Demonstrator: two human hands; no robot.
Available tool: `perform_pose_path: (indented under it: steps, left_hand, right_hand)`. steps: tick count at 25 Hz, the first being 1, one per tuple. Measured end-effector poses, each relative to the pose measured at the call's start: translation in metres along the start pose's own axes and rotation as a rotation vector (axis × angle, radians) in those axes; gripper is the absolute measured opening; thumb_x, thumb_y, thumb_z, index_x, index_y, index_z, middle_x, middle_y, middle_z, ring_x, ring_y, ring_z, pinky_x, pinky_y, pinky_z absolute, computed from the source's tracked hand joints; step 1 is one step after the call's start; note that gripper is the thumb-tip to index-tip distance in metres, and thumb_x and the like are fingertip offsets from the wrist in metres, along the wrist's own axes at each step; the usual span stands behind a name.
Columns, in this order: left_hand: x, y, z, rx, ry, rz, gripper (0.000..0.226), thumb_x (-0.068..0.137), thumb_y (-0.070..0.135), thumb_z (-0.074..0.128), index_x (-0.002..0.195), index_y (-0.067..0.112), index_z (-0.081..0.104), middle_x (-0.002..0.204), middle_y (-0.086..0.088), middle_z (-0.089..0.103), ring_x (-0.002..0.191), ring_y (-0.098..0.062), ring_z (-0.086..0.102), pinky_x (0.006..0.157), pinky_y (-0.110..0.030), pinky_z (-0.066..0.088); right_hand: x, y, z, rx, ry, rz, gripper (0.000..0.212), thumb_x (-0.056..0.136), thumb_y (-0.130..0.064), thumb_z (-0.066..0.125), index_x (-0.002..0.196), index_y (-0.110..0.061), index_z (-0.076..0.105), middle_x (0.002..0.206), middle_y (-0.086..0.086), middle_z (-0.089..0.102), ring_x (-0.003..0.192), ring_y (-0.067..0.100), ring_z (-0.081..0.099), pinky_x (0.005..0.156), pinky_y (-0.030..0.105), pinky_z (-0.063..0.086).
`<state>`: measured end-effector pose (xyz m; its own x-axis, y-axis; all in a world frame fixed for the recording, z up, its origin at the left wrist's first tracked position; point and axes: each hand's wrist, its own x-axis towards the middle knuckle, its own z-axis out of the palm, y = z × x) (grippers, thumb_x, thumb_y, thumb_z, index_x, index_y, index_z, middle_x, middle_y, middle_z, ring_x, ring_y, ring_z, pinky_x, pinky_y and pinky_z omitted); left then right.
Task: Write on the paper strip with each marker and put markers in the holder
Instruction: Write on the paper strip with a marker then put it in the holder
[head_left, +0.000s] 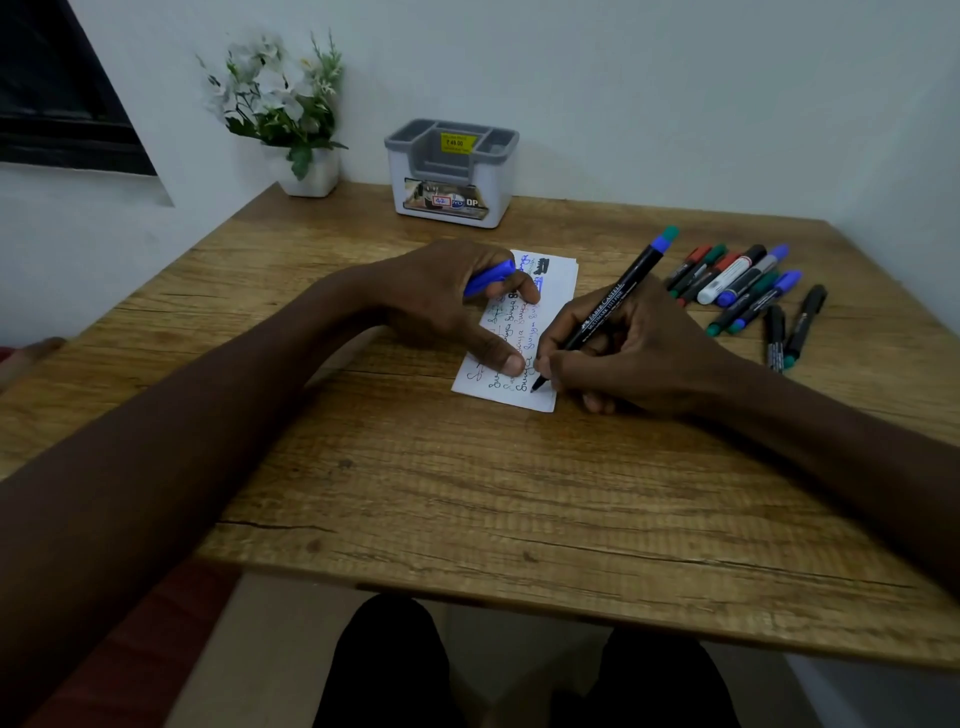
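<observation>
A white paper strip (551, 291) lies mid-table, covered with handwritten words in several colours. My right hand (628, 353) grips a black marker (608, 306) with a blue and green end, its tip touching the strip's near right corner. My left hand (447, 306) holds a blue cap (491, 275) in curled fingers while its thumb and index finger press the strip down. A grey and white holder (451, 174) stands at the table's back edge. Several markers (743, 286) lie loose at the right.
A white pot of artificial flowers (291, 114) stands at the back left corner against the wall. The wooden table (467, 493) has open surface in front of me. My knees show under its near edge. A dark window frame sits on the left.
</observation>
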<state>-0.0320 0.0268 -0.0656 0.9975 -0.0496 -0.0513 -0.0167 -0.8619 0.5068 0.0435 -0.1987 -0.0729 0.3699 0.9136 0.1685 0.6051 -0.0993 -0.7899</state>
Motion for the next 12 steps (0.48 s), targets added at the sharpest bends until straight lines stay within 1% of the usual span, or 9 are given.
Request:
perform_pose_path:
  steps: [1, 3, 5, 8, 10, 12]
  left_hand:
    - [-0.0004, 0.0008, 0.0000, -0.007, 0.000, -0.004, 0.065, 0.061, 0.059, 0.087, 0.114, 0.033, 0.061, 0.115, -0.003, 0.062, 0.097, -0.020, 0.056, 0.084, -0.034, 0.048]
    - [-0.0011, 0.0036, -0.0001, -0.019, -0.005, -0.017, 0.052, 0.060, 0.055, 0.081, 0.104, 0.040, 0.058, 0.114, 0.002, 0.060, 0.097, -0.015, 0.055, 0.088, -0.036, 0.048]
    - [-0.0016, 0.0060, -0.0003, -0.025, -0.009, -0.036, 0.047, 0.059, 0.054, 0.079, 0.096, 0.041, 0.054, 0.114, 0.004, 0.060, 0.098, -0.014, 0.054, 0.091, -0.036, 0.047]
    - [-0.0018, 0.0063, -0.0006, -0.006, -0.004, -0.037, 0.047, 0.059, 0.054, 0.078, 0.095, 0.040, 0.053, 0.116, 0.000, 0.061, 0.102, -0.019, 0.054, 0.093, -0.037, 0.046]
    - [-0.0010, 0.0046, -0.0012, -0.001, 0.003, -0.024, 0.048, 0.060, 0.055, 0.080, 0.098, 0.039, 0.055, 0.117, -0.001, 0.061, 0.102, -0.022, 0.055, 0.093, -0.042, 0.046]
    - [0.0011, 0.0025, -0.0006, 0.002, 0.018, -0.014, 0.059, 0.059, 0.059, 0.084, 0.106, 0.031, 0.061, 0.115, -0.002, 0.062, 0.100, -0.023, 0.056, 0.091, -0.044, 0.048]
  right_hand:
    - [-0.0001, -0.0004, 0.0002, -0.006, -0.006, -0.008, 0.004, 0.088, -0.002, 0.071, 0.086, 0.001, 0.072, 0.061, 0.013, 0.071, 0.042, 0.013, 0.063, 0.043, 0.022, 0.052]
    - [-0.0001, 0.0005, -0.0007, -0.007, 0.003, -0.014, 0.005, 0.087, -0.001, 0.071, 0.084, 0.002, 0.072, 0.061, 0.015, 0.071, 0.042, 0.014, 0.064, 0.043, 0.022, 0.052]
    - [0.0002, 0.0020, -0.0021, -0.013, 0.020, -0.011, 0.005, 0.087, -0.001, 0.071, 0.083, 0.002, 0.072, 0.062, 0.017, 0.070, 0.041, 0.013, 0.064, 0.043, 0.022, 0.052]
    - [0.0002, 0.0017, -0.0011, -0.033, 0.006, -0.032, 0.006, 0.087, -0.002, 0.070, 0.083, 0.001, 0.072, 0.060, 0.012, 0.070, 0.041, 0.013, 0.063, 0.043, 0.025, 0.053]
    - [0.0011, 0.0018, -0.0008, -0.041, 0.014, -0.033, 0.006, 0.088, -0.003, 0.070, 0.084, 0.001, 0.072, 0.061, 0.015, 0.070, 0.042, 0.015, 0.064, 0.043, 0.025, 0.053]
    - [0.0024, 0.0032, -0.0018, -0.042, 0.025, -0.025, 0.006, 0.089, -0.003, 0.070, 0.084, 0.001, 0.072, 0.062, 0.019, 0.070, 0.042, 0.018, 0.064, 0.043, 0.025, 0.053]
